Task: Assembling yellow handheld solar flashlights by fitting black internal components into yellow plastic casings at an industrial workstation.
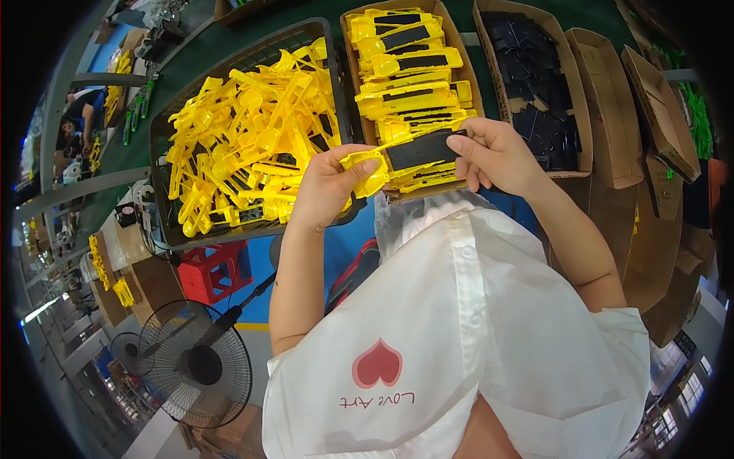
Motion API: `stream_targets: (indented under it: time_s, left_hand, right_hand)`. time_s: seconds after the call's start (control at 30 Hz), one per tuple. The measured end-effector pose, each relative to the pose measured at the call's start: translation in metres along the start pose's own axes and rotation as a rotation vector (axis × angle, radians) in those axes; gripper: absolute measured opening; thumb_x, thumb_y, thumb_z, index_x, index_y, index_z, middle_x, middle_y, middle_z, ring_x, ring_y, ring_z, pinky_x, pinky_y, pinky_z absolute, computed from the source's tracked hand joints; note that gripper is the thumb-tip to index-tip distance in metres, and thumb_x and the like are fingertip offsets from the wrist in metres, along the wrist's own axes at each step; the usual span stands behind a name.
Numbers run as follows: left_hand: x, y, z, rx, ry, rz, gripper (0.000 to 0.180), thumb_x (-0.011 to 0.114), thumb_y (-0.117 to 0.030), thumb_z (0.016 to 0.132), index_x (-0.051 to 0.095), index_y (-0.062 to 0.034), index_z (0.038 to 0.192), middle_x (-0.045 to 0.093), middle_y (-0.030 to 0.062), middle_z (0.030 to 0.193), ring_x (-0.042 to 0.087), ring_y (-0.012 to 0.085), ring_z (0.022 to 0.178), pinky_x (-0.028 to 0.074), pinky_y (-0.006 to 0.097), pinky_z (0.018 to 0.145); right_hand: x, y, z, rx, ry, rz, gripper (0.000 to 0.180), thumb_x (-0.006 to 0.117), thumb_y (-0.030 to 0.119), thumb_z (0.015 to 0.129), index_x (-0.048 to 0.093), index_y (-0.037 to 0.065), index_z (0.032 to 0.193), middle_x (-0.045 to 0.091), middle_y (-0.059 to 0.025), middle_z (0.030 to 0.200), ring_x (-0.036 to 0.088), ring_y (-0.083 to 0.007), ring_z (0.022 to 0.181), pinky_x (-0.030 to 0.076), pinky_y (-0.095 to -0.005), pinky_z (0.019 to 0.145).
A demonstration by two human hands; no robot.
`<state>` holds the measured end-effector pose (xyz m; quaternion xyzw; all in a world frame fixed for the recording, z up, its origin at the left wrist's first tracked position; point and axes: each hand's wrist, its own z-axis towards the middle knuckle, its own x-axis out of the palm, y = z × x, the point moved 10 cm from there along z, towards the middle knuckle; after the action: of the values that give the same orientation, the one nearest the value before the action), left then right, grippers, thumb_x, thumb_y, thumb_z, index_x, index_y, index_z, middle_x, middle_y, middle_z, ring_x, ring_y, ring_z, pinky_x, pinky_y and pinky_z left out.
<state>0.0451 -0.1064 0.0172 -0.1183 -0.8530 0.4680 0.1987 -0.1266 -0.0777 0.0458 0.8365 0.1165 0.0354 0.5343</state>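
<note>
My left hand (338,182) grips the rounded end of a yellow plastic part (369,177), thumb on top. A flat black rectangular piece (419,151) lies along the middle of that part. At its other end, my right hand (497,155) is closed with thumb and fingers on the black piece. Both hands hold the part level over the near end of a cardboard box (468,53), where similar yellow parts with black pieces (413,99) are stacked in rows. The underside of the held part is hidden.
Left of the box, a dark plastic crate (333,73) is heaped with loose yellow parts (237,145). To the right, a cardboard tray (582,145) holds many black pieces (531,84), beside further cardboard trays (608,107). A red stool (210,273) and a fan (202,363) stand lower left.
</note>
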Motion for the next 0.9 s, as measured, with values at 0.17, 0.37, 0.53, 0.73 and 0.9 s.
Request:
stream_targets:
  time_s: [0.17,0.37,0.53,0.73,0.9]
  left_hand:
    - [0.001,0.001,0.001,0.015,-0.010,0.046,0.019,0.060,-0.005,0.076,0.058,0.0028,0.093,0.061,0.0063,0.080,0.056,0.0093,0.068,0.047,0.020,0.062]
    - [0.003,0.004,0.007,0.055,-0.047,0.070,0.018,0.060,-0.005,0.076,0.059,0.0038,0.092,0.061,0.0068,0.080,0.056,0.0100,0.067,0.047,0.021,0.061]
    - [0.006,0.010,0.014,0.067,-0.017,0.083,0.018,0.062,-0.005,0.075,0.059,0.0039,0.090,0.060,0.0043,0.078,0.054,0.0081,0.067,0.045,0.019,0.061]
    - [0.023,-0.005,0.017,0.222,-0.008,0.666,0.019,0.064,-0.010,0.072,0.059,0.0011,0.085,0.061,0.0102,0.077,0.057,0.0184,0.069,0.044,0.026,0.063]
    - [0.078,-0.016,0.028,0.372,-0.168,1.545,0.023,0.061,-0.024,0.070,0.057,-0.0025,0.064,0.057,0.0155,0.063,0.055,0.0304,0.060,0.043,0.037,0.066]
  right_hand:
    - [0.001,-0.003,0.000,0.021,-0.069,-0.131,0.019,0.046,0.019,0.087,0.047,0.002,0.079,0.056,-0.0049,0.057,0.050,-0.0065,0.041,0.035,-0.0161,0.034]
    - [-0.005,-0.015,0.008,0.113,-0.164,-0.282,0.026,0.051,0.024,0.084,0.049,-0.001,0.075,0.056,-0.0079,0.058,0.054,-0.0139,0.044,0.044,-0.0253,0.043]
    - [-0.024,0.015,0.001,-0.168,-0.473,-1.005,0.035,0.057,0.034,0.077,0.048,0.000,0.081,0.058,-0.0127,0.066,0.059,-0.0226,0.055,0.046,-0.0285,0.050]
    - [-0.034,-0.042,0.012,0.080,-0.220,-0.412,0.033,0.065,0.031,0.073,0.053,0.001,0.082,0.059,-0.0101,0.071,0.056,-0.0127,0.054,0.044,-0.0227,0.049]
    - [-0.032,-0.036,0.016,-0.058,-0.293,-0.741,0.036,0.063,0.034,0.073,0.051,0.001,0.081,0.060,-0.0144,0.074,0.060,-0.0247,0.066,0.046,-0.0322,0.058]
